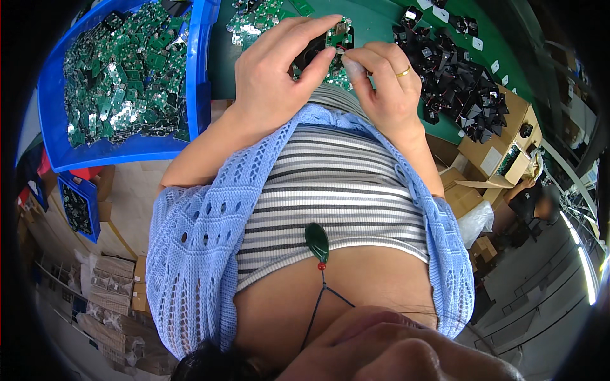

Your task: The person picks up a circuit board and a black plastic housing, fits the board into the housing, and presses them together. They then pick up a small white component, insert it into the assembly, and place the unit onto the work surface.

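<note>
A small green circuit board (338,37) is held at the top centre, gripped between the thumb and index finger of my left hand (272,73). My right hand (389,79), with a ring on one finger, is closed in a pinch at the board's lower right edge. A thin red wire shows near those fingertips; what exactly they pinch is too small to make out. Partly hidden behind my left fingers is a black part (310,52). More green boards (342,77) lie just below the hands on the green work surface (221,66).
To the left a blue bin (198,82) is heaped with green circuit boards. A pile of black plastic housings (445,79) with wires spreads at right, beside an open cardboard box (499,143). Loose boards (251,25) lie beyond my left hand. Another person (530,203) is at far right.
</note>
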Action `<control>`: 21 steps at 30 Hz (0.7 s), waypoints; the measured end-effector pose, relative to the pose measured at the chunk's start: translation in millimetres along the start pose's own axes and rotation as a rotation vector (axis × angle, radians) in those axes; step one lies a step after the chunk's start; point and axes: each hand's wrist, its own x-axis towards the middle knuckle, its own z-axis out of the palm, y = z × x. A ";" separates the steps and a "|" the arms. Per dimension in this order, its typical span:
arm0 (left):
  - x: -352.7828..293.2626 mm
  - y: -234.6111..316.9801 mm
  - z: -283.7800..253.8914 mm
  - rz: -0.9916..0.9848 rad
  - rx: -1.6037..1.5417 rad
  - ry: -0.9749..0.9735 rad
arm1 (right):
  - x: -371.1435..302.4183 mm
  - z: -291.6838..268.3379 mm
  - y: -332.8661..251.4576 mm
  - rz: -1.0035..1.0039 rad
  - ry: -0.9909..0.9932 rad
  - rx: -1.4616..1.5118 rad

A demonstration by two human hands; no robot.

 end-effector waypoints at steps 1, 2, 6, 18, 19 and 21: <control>-0.2 -0.4 0.0 -0.001 0.000 0.001 | 0.4 -0.1 0.3 0.000 -0.001 0.001; -0.2 -0.8 -0.2 0.008 0.010 0.000 | 1.1 -0.2 0.6 -0.021 -0.004 -0.013; 0.2 -1.1 -0.6 0.033 0.021 0.001 | 1.0 0.8 -0.6 -0.065 0.005 -0.070; -5.5 -3.2 1.6 -0.118 -0.209 -0.045 | -3.8 10.1 15.4 -0.076 0.042 0.092; -5.7 -4.2 1.8 -0.119 -0.205 -0.045 | -6.1 9.3 10.1 -0.076 0.043 0.095; -5.0 -7.3 3.3 -0.183 -0.240 0.019 | -9.0 3.6 -5.9 0.481 0.086 0.409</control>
